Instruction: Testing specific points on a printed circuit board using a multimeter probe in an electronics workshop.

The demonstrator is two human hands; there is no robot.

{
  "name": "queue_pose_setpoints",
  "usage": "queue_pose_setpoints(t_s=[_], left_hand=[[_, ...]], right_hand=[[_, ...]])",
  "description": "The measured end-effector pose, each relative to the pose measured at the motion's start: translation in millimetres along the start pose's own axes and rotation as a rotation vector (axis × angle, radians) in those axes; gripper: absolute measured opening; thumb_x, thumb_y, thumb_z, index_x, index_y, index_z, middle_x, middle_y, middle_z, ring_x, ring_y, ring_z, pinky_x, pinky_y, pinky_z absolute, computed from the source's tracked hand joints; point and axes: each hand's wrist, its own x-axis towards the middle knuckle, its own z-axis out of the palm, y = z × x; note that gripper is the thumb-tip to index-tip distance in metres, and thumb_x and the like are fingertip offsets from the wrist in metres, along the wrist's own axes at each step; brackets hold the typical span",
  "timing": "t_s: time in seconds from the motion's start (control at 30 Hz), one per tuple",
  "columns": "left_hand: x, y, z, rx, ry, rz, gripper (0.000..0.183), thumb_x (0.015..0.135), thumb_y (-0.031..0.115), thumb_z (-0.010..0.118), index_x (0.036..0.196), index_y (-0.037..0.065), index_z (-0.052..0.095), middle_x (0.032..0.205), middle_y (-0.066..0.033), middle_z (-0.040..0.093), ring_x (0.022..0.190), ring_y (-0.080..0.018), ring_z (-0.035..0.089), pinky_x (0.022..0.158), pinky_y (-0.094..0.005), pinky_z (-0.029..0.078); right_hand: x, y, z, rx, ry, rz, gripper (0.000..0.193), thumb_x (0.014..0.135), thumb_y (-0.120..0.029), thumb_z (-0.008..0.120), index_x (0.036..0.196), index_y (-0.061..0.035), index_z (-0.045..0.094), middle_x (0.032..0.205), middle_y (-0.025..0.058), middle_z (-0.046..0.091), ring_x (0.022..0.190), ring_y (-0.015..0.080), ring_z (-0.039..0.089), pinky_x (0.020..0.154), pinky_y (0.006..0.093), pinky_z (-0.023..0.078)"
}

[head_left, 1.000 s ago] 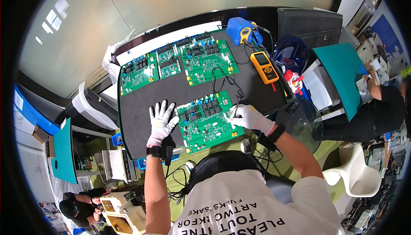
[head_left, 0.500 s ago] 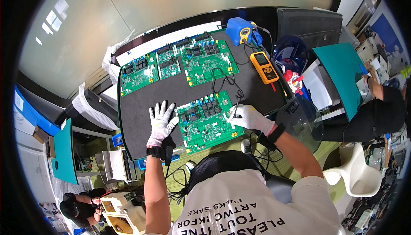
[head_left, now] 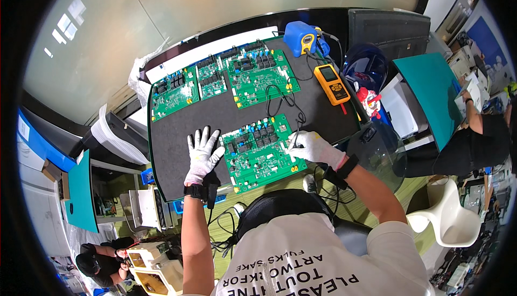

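Observation:
A green circuit board (head_left: 261,161) lies at the near edge of the dark work mat, with black block-shaped parts and blue parts on it. My left hand (head_left: 203,153), in a white glove with dark fingertips, rests open beside the board's left edge, fingers spread and the thumb close to it. Over the board's right edge, my right hand (head_left: 312,149), also gloved, pinches a thin pen-like probe that is mostly hidden by the fingers. A black cable (head_left: 293,105) loops on the mat and runs down to this hand. Both wrists wear black bands.
More green boards (head_left: 264,78) stand along the mat's far side. An orange handheld meter (head_left: 332,85) and a blue-and-yellow bench unit (head_left: 301,38) sit at the right. A clear round shield (head_left: 377,153) is beside the right corner. Other people work at both sides.
My hands and the board look the same as before. At the far right, a co-worker's arm and the pale thing in that hand have shifted slightly.

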Motion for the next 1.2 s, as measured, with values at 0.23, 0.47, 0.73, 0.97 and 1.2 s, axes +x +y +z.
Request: queue_pose_setpoints(t_s=[0.23, 0.47, 0.73, 0.97, 1.2], left_hand=[[0.6, 0.6, 0.0, 0.000, -0.008, -0.004, 0.063, 0.083, 0.059, 0.042, 0.134, 0.022, 0.040, 0.142, -0.0144, 0.031, 0.131, -0.0403, 0.024, 0.107, -0.0537, 0.005], [-0.9, -1.1, 0.0, -0.004, 0.002, 0.001, 0.064, 0.083, 0.060, 0.041, 0.134, 0.022, 0.040, 0.142, -0.0145, 0.031, 0.130, -0.0407, 0.025, 0.107, -0.0540, 0.006], [0.0, 0.5, 0.6, 0.017, 0.013, 0.008, 0.063, 0.083, 0.059, 0.042, 0.134, 0.021, 0.040, 0.141, -0.0152, 0.032, 0.129, -0.0416, 0.026, 0.107, -0.0542, 0.007], [-0.7, 0.8, -1.0, -0.002, 0.009, 0.007, 0.063, 0.084, 0.059, 0.042, 0.134, 0.021, 0.040, 0.141, -0.0153, 0.032, 0.130, -0.0411, 0.025, 0.107, -0.0540, 0.006], [-0.5, 0.4, -0.9, -0.009, 0.002, -0.001, 0.064, 0.083, 0.059, 0.042, 0.134, 0.021, 0.040, 0.142, -0.0150, 0.031, 0.130, -0.0408, 0.025, 0.107, -0.0538, 0.005]], right_hand=[[-1.6, 1.6, 0.1, -0.009, 0.014, -0.016, 0.025, 0.076, -0.024, 0.063, 0.083, -0.0003, 0.063, 0.080, 0.0189, 0.060, 0.074, 0.0330, 0.060, 0.065, 0.0382, 0.047], [-2.1, -3.3, -1.6, 0.052, -0.009, 0.040, 0.025, 0.075, -0.023, 0.066, 0.084, 0.0001, 0.062, 0.081, 0.0184, 0.061, 0.074, 0.0315, 0.060, 0.065, 0.0362, 0.046], [-2.8, 2.2, 0.1, -0.016, -0.007, -0.034, 0.025, 0.076, -0.024, 0.064, 0.085, -0.0009, 0.063, 0.083, 0.0186, 0.058, 0.078, 0.0335, 0.058, 0.068, 0.0388, 0.046], [-2.5, -0.7, 0.7, -0.035, -0.006, -0.045, 0.024, 0.075, -0.023, 0.063, 0.085, -0.0013, 0.063, 0.084, 0.0184, 0.058, 0.079, 0.0343, 0.057, 0.070, 0.0396, 0.046], [-1.7, -1.9, -0.6, -0.045, -0.016, -0.060, 0.024, 0.075, -0.023, 0.064, 0.085, -0.0008, 0.063, 0.083, 0.0181, 0.059, 0.079, 0.0332, 0.058, 0.070, 0.0387, 0.046]])
